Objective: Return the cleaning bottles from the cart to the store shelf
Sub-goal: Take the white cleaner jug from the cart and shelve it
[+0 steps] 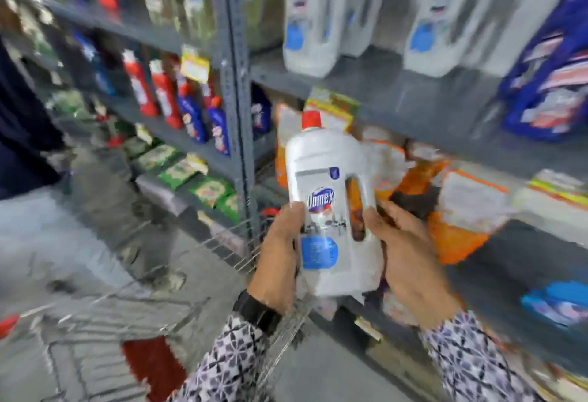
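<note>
A white cleaning bottle (327, 198) with a red cap and a blue label is held upright in front of the grey store shelf (397, 96). My left hand (280, 252) grips its lower left side and my right hand (410, 255) grips its lower right side by the handle. Several matching white bottles (315, 16) stand on the shelf above. The wire cart (133, 315) sits below and to the left of my hands; its contents are blurred.
Orange and white bags (458, 210) fill the shelf level behind the bottle. A blue bag (550, 77) stands at the upper right. Red and blue bottles (171, 99) line the left bay beyond the grey upright post (238, 83). Another person's dark clothing (22, 121) is at the left.
</note>
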`<state>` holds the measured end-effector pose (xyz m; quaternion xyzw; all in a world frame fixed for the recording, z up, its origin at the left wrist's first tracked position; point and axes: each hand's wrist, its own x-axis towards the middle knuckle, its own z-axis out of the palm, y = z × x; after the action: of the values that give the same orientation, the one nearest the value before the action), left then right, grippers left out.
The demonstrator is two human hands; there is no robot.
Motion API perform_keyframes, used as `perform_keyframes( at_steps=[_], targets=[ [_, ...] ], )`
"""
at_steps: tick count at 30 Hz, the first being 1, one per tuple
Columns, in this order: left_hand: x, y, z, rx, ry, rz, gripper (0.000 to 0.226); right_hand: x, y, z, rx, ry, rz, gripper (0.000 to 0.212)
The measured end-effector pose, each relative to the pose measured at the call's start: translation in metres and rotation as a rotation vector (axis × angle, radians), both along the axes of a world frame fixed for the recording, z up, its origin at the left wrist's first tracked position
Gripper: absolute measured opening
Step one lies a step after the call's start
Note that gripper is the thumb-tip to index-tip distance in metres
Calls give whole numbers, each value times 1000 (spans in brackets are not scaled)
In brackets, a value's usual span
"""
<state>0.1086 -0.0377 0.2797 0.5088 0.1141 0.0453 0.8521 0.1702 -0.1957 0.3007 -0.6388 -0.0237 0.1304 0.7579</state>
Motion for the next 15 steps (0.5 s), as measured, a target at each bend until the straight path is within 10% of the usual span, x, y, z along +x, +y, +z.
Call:
perform_keyframes(
  at_steps=[15],
  targets=[
    [35, -82, 103, 228, -324, -102, 42, -9, -98, 97, 40, -327, -204, 22]
  ],
)
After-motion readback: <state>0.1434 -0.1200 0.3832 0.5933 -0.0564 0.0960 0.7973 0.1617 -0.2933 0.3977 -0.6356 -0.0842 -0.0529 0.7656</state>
